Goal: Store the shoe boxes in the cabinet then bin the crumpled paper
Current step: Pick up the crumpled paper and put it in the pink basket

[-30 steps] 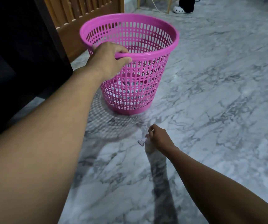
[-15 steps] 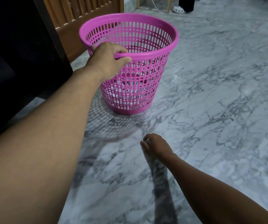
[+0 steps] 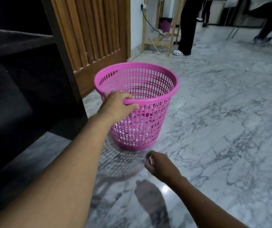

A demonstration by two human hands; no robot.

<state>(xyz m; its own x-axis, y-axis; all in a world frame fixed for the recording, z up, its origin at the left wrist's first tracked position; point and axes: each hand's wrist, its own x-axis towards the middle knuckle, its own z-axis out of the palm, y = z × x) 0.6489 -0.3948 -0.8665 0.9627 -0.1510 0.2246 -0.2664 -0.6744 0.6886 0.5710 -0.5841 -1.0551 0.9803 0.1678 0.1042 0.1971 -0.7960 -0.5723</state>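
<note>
Right grip raised pale scrap; left grip holds pink lattice bin.

The wastebasket is bright pink, its wall a lattice of small slots; the floor is white marble veined in grey. Inside, crumpled paper shows white with dark specks. The cabinet along the floor's left edge is near-black, the slatted door beside it warm brown wood. The scrap in the right hand is pale. At the floor's far edge: black trousers, a white clog.
</note>
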